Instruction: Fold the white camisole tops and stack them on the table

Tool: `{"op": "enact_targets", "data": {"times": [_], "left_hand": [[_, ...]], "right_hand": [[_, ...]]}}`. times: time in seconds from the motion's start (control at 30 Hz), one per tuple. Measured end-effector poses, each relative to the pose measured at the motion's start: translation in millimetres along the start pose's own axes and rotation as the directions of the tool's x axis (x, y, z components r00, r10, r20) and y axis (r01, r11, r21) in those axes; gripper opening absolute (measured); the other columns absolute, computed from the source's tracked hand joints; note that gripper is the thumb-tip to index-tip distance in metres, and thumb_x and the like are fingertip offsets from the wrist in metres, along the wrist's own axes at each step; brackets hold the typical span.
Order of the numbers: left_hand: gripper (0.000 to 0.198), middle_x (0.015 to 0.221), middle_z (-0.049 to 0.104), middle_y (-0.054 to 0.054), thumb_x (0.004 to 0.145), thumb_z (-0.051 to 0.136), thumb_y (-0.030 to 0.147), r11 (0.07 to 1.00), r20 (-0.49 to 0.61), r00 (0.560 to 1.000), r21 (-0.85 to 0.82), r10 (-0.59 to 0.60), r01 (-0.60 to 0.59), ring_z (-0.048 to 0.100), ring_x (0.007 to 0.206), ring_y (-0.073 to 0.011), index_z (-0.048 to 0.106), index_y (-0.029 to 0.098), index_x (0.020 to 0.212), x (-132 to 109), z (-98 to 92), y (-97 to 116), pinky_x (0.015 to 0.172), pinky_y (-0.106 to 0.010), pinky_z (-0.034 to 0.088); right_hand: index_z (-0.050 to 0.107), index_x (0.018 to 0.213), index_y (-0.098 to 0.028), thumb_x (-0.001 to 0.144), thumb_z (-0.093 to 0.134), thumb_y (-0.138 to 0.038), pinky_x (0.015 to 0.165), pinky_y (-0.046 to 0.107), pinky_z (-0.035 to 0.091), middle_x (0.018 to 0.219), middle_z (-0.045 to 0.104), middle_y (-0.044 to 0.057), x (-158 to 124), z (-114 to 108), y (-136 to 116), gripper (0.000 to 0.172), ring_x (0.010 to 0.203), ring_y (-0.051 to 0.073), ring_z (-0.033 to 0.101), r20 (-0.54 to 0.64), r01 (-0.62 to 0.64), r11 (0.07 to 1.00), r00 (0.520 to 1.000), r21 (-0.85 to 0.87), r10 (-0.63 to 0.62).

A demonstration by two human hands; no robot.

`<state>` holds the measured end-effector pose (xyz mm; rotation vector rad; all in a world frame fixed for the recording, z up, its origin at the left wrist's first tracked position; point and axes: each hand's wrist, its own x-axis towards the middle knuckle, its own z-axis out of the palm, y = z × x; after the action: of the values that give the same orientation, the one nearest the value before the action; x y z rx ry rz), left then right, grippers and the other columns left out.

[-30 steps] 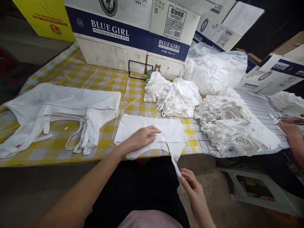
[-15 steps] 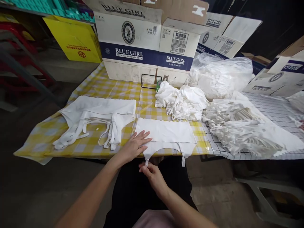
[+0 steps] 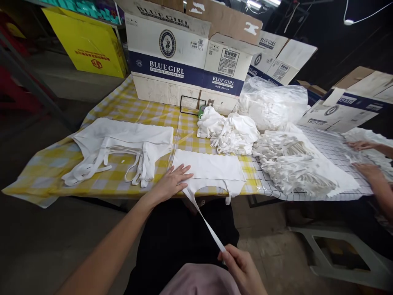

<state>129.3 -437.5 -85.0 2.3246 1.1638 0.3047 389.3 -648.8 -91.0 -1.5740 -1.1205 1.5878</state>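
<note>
A flat white garment (image 3: pixel 211 167) lies at the near edge of the yellow checked tablecloth (image 3: pixel 123 119). My left hand (image 3: pixel 172 182) presses flat on its left corner, fingers spread. From that corner a long white strap (image 3: pixel 204 221) runs down toward me, stretched taut. My right hand (image 3: pixel 241 268) pinches the strap's free end near my lap. A second short strap (image 3: pixel 227 199) hangs off the table edge on the right side of the garment.
A stack of flat white garments (image 3: pixel 123 143) lies left. A crumpled pile (image 3: pixel 230 131), a strappy heap (image 3: pixel 294 164) and a plastic bag of white cloth (image 3: pixel 272 102) sit right. Blue Girl cartons (image 3: pixel 184 61) stand behind. Another person's hands (image 3: pixel 367 168) work at the far right.
My right hand has drawn the left strap out and down toward my lap, pulling it straight. My left hand stays on the garment. Another person's hands have come into view at the right.
</note>
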Motion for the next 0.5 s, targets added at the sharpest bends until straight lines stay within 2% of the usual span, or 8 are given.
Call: {"op": "enact_targets", "data": {"times": [0.03, 0.1, 0.17, 0.2, 0.27, 0.37, 0.4, 0.5], "left_hand": [[0.042, 0.148, 0.025, 0.001, 0.089, 0.04, 0.034, 1.0, -0.004, 1.0, 0.005, 0.0, 0.0, 0.016, 0.137, -0.0216, 0.042, 0.033, 0.131, 0.1, -0.1, 0.0, 0.11, -0.049, 0.01], [0.041, 0.148, 0.026, 0.001, 0.09, 0.039, 0.033, 1.0, -0.016, 1.0, 0.028, 0.008, -0.008, 0.018, 0.137, -0.0218, 0.043, 0.033, 0.13, 0.2, -0.2, 0.9, 0.11, -0.049, 0.012], [0.04, 0.147, 0.029, 0.0, 0.09, 0.039, 0.03, 0.997, -0.065, 0.998, 0.074, 0.022, -0.017, 0.02, 0.136, -0.0221, 0.045, 0.03, 0.129, -2.1, 1.7, 5.2, 0.11, -0.049, 0.014], [0.041, 0.146, 0.03, -0.001, 0.09, 0.039, 0.026, 0.994, -0.119, 0.993, 0.105, 0.027, -0.014, 0.021, 0.136, -0.0223, 0.045, 0.028, 0.13, -5.1, 4.2, 9.1, 0.111, -0.049, 0.014], [0.046, 0.147, 0.03, -0.002, 0.089, 0.035, 0.015, 0.987, -0.275, 0.961, 0.163, 0.038, 0.007, 0.021, 0.136, -0.0226, 0.04, 0.026, 0.133, -16.7, 15.1, 20.6, 0.112, -0.048, 0.014], [0.06, 0.147, 0.027, -0.004, 0.085, 0.031, 0.005, 0.984, -0.483, 0.871, 0.175, 0.09, -0.004, 0.024, 0.135, -0.0227, 0.023, 0.028, 0.14, -46.7, 49.0, 43.7, 0.112, -0.047, 0.021], [0.064, 0.147, 0.028, -0.005, 0.083, 0.033, 0.004, 0.985, -0.517, 0.846, 0.166, 0.129, -0.049, 0.027, 0.134, -0.0232, 0.02, 0.029, 0.14, -58.4, 64.2, 51.6, 0.111, -0.046, 0.026], [0.072, 0.145, 0.03, -0.009, 0.079, 0.038, 0.003, 0.982, -0.511, 0.839, 0.116, 0.187, -0.148, 0.028, 0.134, -0.0252, 0.014, 0.03, 0.141, -88.5, 108.9, 72.1, 0.107, -0.049, 0.033]], "right_hand": [[0.055, 0.067, -0.017, 0.079, 0.053, -0.057, 0.039, 0.021, 0.017, 0.044, 0.03, -0.008, -1.7, -0.6, 0.9, 0.041, 0.038, 0.005, 0.022, 0.061, -0.109, 0.984, 0.993, 0.138, 0.101], [0.048, 0.067, -0.019, 0.078, 0.051, -0.059, 0.034, 0.019, 0.01, 0.042, 0.023, -0.01, -3.6, -1.4, 2.1, 0.042, 0.033, 0.004, 0.012, 0.247, -0.378, 0.841, 0.921, 0.387, 0.3], [0.044, 0.067, -0.02, 0.078, 0.055, -0.056, 0.033, 0.018, 0.008, 0.044, 0.023, -0.011, -4.8, -0.9, 1.0, 0.039, 0.033, 0.003, 0.01, 0.387, -0.517, 0.704, 0.85, 0.487, 0.357], [0.044, 0.066, -0.019, 0.078, 0.058, -0.053, 0.033, 0.017, 0.009, 0.045, 0.024, -0.011, -5.3, 0.1, -0.5, 0.038, 0.034, 0.002, 0.011, 0.427, -0.535, 0.692, 0.835, 0.485, 0.347], [0.045, 0.065, -0.018, 0.078, 0.06, -0.048, 0.034, 0.017, 0.011, 0.046, 0.026, -0.011, -6.1, 3.9, -4.6, 0.037, 0.034, 0.001, 0.013, 0.479, -0.52, 0.728, 0.826, 0.447, 0.296], [0.048, 0.064, -0.016, 0.082, 0.056, -0.047, 0.035, 0.018, 0.01, 0.046, 0.027, -0.01, -4.7, 10.7, -10.6, 0.037, 0.034, 0.001, 0.015, 0.552, -0.492, 0.796, 0.796, 0.353, 0.248], [0.048, 0.063, -0.015, 0.083, 0.054, -0.047, 0.035, 0.018, 0.009, 0.045, 0.028, -0.009, -3.3, 12.4, -12.2, 0.038, 0.034, 0.001, 0.016, 0.572, -0.478, 0.819, 0.786, 0.317, 0.237], [0.05, 0.063, -0.014, 0.077, 0.063, -0.038, 0.036, 0.018, 0.01, 0.045, 0.033, -0.009, 2.1, 14.8, -15.3, 0.031, 0.036, 0.001, 0.02, 0.646, -0.434, 0.87, 0.739, 0.236, 0.194]]}}
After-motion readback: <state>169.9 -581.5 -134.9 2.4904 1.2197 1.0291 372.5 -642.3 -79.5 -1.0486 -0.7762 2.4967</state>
